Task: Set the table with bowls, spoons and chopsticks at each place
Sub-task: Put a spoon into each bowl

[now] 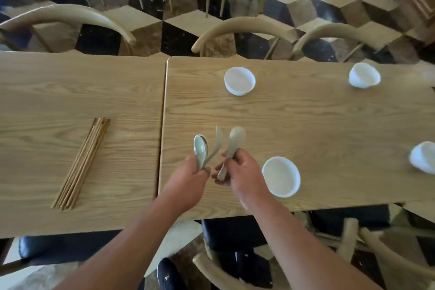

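The bench [306,120] is two wooden tops pushed together. The right-hand top carries four white bowls: the near bowl [281,176] just right of my hands, the far bowl [239,81] across from it, the far right bowl [364,75] and the near right bowl [423,156] at the frame's edge. So the bowls look done, and I judge the spoon step is in hand (no spoon lies beside any bowl yet). The chopsticks [82,165] lie in one loose bundle on the left top, well apart from every bowl.

Both my forearms reach over the near edge, hands close together above the bench, just right of the seam. My left grip [190,176] is closed round the handles of two spoons: the pale green spoon [200,148], scoop up, and a second spoon [219,139] fanned out beside it. My right grip [242,172] pinches the handle of a single spoon [237,136], scoop pointing away from me.

Next, I reckon, the single spoon needs carrying right and setting down in or beside the near bowl without knocking its rim.
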Demonstrator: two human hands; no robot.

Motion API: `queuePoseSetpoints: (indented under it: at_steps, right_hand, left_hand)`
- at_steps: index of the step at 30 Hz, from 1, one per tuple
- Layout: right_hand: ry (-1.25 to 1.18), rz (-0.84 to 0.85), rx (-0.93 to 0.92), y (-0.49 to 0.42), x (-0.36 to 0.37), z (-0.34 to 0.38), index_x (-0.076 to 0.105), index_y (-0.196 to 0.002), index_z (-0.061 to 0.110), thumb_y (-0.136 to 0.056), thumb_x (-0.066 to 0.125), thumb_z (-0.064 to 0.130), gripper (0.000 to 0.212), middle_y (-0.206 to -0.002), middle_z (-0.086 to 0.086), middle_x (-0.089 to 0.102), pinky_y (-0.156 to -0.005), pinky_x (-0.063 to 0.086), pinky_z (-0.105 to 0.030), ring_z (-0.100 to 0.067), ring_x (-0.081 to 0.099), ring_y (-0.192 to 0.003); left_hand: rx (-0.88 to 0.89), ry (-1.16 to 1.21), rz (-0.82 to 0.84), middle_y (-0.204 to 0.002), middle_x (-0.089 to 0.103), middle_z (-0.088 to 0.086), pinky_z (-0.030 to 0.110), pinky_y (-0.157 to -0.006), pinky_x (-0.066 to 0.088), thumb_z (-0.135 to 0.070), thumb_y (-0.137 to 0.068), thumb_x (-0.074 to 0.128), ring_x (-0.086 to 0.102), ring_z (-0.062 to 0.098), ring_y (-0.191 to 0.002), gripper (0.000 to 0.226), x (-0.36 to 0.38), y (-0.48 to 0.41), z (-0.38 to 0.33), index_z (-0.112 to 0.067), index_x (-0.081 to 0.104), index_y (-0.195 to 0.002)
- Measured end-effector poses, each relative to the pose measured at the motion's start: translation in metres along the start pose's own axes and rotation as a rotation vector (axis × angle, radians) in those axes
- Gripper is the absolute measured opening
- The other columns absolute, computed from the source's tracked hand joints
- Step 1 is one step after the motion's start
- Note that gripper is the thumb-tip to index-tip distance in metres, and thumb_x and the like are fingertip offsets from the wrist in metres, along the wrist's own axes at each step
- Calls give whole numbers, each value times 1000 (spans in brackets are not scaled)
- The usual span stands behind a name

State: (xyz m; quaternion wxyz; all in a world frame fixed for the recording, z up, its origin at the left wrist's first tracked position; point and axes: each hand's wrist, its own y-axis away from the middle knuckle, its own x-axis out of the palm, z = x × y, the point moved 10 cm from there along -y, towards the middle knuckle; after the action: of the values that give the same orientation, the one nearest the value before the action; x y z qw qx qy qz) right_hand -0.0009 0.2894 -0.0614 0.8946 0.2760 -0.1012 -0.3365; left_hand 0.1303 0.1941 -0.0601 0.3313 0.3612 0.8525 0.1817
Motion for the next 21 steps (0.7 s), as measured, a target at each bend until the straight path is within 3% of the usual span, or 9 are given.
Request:
queuePoseSetpoints:
  at_steps: [3,5,7,9,11,14,18,21]
  right_hand:
    - [179,-46,-25,-3,-57,0,69,-114,22,-108,46,11,26,-73,-1,61,-54,51,-33,-16,57,-58]
    - [346,-56,-44,-7,-97,1,69,-116,29,-110,45,18,27,-77,11,61,-63,43,-23,-10,54,-67]
    - [491,-58,-46,-10,-134,2,69,-121,32,-111,44,24,28,-93,18,64,-71,42,-22,-3,55,-82]
    - [611,-52,-39,-13,-169,0,69,-118,28,-112,43,30,27,-99,9,64,-69,42,-28,-8,55,-83]
    - [720,-21,-48,-16,-194,-1,66,-107,21,-112,43,35,28,-91,0,63,-66,42,-35,-15,54,-76]
    - [915,59,-66,-19,-215,-9,54,-92,21,-112,41,37,28,-82,3,55,-58,36,-31,-14,50,-69]
    - [1092,131,-113,-17,-225,-12,57,-107,20,-110,46,35,18,-88,3,62,-57,37,-29,-14,57,-71]
    - [1150,180,-92,-20,-225,-12,59,-99,21,-108,50,33,18,-83,5,62,-60,39,-35,-20,60,-76]
  left_hand:
    - [-40,-22,26,-83,63,2,37,-61,45,-31,-102,56,55,17,-68,16,33,0,-10,-22,53,-90]
    - [-59,-66,29,-84,64,2,33,-59,41,-31,-101,56,56,17,-68,17,53,-1,-19,-23,52,-87]
    - [-70,-106,34,-84,63,2,33,-58,40,-29,-101,56,55,17,-68,17,72,-2,-29,-22,51,-85]
    - [-74,-152,46,-84,60,2,33,-57,37,-26,-100,55,53,16,-68,17,91,-3,-41,-21,50,-85]
    - [-80,-204,51,-83,59,1,33,-56,36,-25,-100,53,53,16,-68,16,108,-3,-51,-22,47,-85]
    - [-100,-270,46,-85,60,1,34,-57,36,-26,-99,50,55,16,-70,14,127,3,-62,-21,46,-86]
    - [-113,-370,26,-86,62,2,33,-55,37,-26,-99,45,58,17,-71,13,142,17,-75,-22,47,-86]
    - [-112,-448,3,-86,63,1,36,-60,41,-28,-98,43,60,21,-74,13,151,25,-80,-22,48,-88]
